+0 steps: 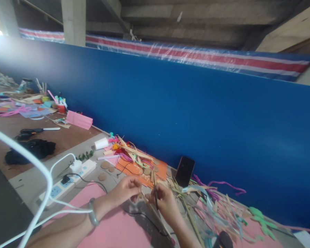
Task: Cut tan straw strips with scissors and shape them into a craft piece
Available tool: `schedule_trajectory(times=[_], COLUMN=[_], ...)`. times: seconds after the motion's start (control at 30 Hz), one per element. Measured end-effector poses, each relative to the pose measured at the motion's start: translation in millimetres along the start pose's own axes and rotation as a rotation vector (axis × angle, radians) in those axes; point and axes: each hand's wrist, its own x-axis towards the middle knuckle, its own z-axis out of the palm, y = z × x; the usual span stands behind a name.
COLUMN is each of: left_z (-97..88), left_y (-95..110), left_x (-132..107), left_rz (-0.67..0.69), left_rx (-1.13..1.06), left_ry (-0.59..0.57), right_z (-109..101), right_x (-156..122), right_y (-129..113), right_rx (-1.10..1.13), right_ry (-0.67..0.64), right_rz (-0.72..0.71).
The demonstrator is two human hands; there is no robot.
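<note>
My left hand (130,189), with a grey bangle at its wrist, pinches the upper end of a thin pale straw-like strip (156,215). The strip slants down to the right, under my right forearm. Close beside it, my right hand (165,199) is closed on what looks like dark-handled scissors (155,196), pointing away from me. The scissors' tips are hard to tell from the straw pieces behind them. Below both hands lies a pink sheet (119,229). Just beyond them is an orange sheet (161,169) strewn with straw scraps and small round discs.
A power strip (85,168) with plugs and white cables (45,172) lies on the left. A phone (185,171) leans on the blue partition (196,120). Straw and ribbon scraps (222,210) heap up on the right. A paper cup (101,143) lies tipped at the back.
</note>
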Motion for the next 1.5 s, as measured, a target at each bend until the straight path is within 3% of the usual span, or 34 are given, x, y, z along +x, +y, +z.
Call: schedule_trajectory(times=[0.17,0.4,0.63,1.1,1.33,1.5], left_z=[-2.5,-19.9,-41.3,-57.7,-53.8,-45.9], left_y=[-11,-10,-14,-16,-11,-18], left_x=[3,9,16,23,21,19], left_rz=[-0.028,0.061,0.067,0.096,0.167,0.223], left_rx=[0.125,0.465,0.943,0.962,0.942,0.931], left_ry=[-0.068,-0.045,0.103,0.209,0.266,0.219], right_z=[-4,-3,-6,-16,-16,-15], right_x=[1,2,9,14,13,11], right_y=[-2,3,28,36,34,36], right_rx=[0.021,-0.047,-0.277,-0.378,-0.466,-0.567], right_ry=[0.029,-0.003,0.056,0.105,0.114,0.077], right_rz=[-0.03,-0.016,-0.04,-0.044,-0.033,-0.003])
